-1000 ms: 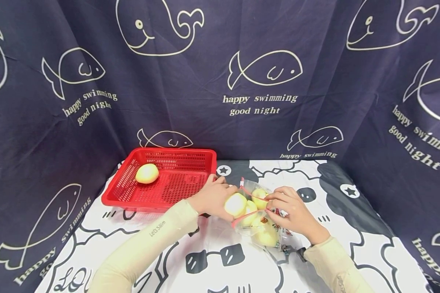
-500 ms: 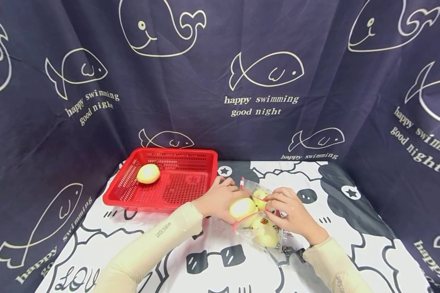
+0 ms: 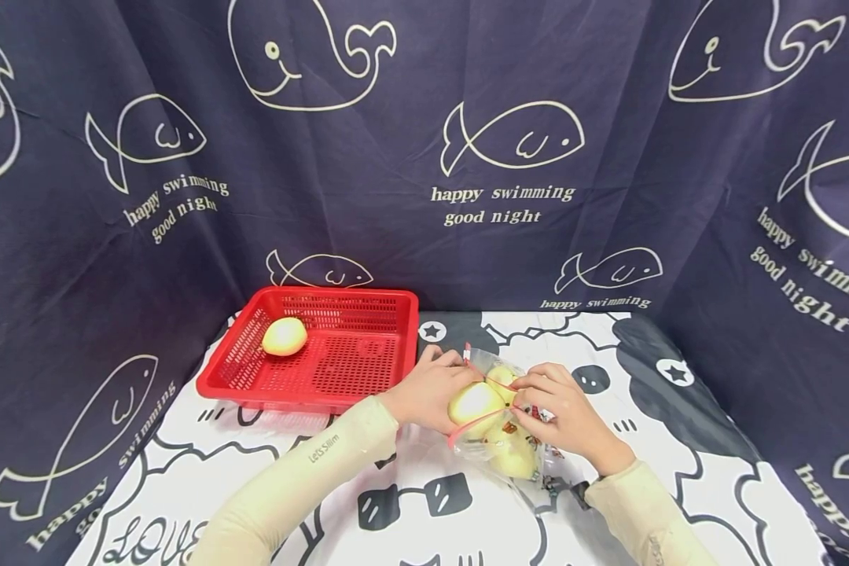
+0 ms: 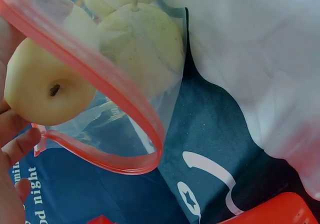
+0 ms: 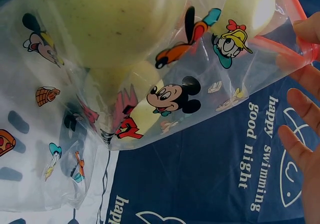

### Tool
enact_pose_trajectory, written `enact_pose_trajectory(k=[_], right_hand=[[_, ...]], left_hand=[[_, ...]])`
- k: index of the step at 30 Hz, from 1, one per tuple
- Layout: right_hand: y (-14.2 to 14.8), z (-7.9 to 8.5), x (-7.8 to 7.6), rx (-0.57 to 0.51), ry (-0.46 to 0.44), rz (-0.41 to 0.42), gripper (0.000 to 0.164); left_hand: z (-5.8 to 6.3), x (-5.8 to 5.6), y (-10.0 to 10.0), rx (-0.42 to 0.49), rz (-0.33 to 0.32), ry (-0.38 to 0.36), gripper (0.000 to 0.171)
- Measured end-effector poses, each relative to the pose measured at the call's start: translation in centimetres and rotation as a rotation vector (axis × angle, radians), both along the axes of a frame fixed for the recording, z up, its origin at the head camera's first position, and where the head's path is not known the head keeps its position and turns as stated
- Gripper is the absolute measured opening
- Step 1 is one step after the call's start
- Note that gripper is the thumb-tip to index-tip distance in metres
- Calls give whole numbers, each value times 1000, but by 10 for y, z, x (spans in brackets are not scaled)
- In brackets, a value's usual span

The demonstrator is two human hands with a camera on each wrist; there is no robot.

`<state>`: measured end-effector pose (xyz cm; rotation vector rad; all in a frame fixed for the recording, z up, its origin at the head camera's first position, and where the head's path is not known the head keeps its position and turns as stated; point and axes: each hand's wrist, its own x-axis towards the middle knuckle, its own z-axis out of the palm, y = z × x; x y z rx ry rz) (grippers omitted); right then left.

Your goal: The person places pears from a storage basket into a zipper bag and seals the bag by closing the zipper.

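Note:
My left hand [image 3: 433, 391] grips a pale yellow pear [image 3: 475, 405], its fingers and thumb curled around the side. In the left wrist view this pear [image 4: 42, 91] sits within the mouth of a clear zip bag, dark-marked dimple showing. The zip bag [image 3: 470, 451] has a pink zip edge [image 4: 122, 91] and cartoon prints. Several other pears [image 4: 145, 46] fill it, seen through the plastic. At the bag's right, my right hand [image 3: 562, 410] pinches the zip edge between thumb and finger; in the right wrist view its other fingers [image 5: 295, 139] spread apart.
A red plastic basket [image 3: 265, 397] stands to the left of the bag, holding one pale yellow pear [image 3: 284, 336]. The table has a black-and-white printed cloth [image 3: 413, 538]. Dark blue fish-printed curtains [image 3: 368, 165] rise behind and on both sides.
My left hand has moved right with the pear, from the bag's edge into its mouth. My right hand keeps its place on the zip edge.

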<state>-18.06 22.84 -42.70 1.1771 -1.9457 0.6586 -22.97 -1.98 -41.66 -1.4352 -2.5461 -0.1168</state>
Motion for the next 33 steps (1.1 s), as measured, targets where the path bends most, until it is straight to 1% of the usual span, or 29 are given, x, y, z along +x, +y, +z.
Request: enact_pose_trajectory(k=[3, 8, 13, 16, 20, 22, 24, 27, 30, 33], right_hand=[[0, 0, 0, 0, 1, 0, 28], [0, 1, 0, 1, -1, -3, 28], [0, 1, 0, 7, 0, -4, 28], [0, 0, 1, 5, -1, -1, 28], [0, 0, 1, 0, 0, 3, 28], [0, 0, 1, -2, 0, 3, 28], [0, 0, 1, -3, 0, 2, 28], [0, 0, 1, -2, 0, 1, 28], [0, 0, 1, -5, 0, 1, 28], [0, 0, 0, -8, 1, 3, 27]], left_hand=[[2, 0, -1, 2, -17, 2, 69], [5, -1, -4, -20, -18, 2, 72], [2, -2, -3, -52, -20, -19, 77], [-2, -2, -2, -46, -14, -37, 76], [-3, -2, -1, -28, -2, -37, 73], [-4, -1, -1, -13, -7, -21, 72], [-5, -1, -2, 0, -16, 11, 72], [-5, -1, -3, 12, -29, 97, 74], [-5, 0, -4, 4, -25, 189, 77], [-4, 0, -6, 3, -19, 249, 78]])
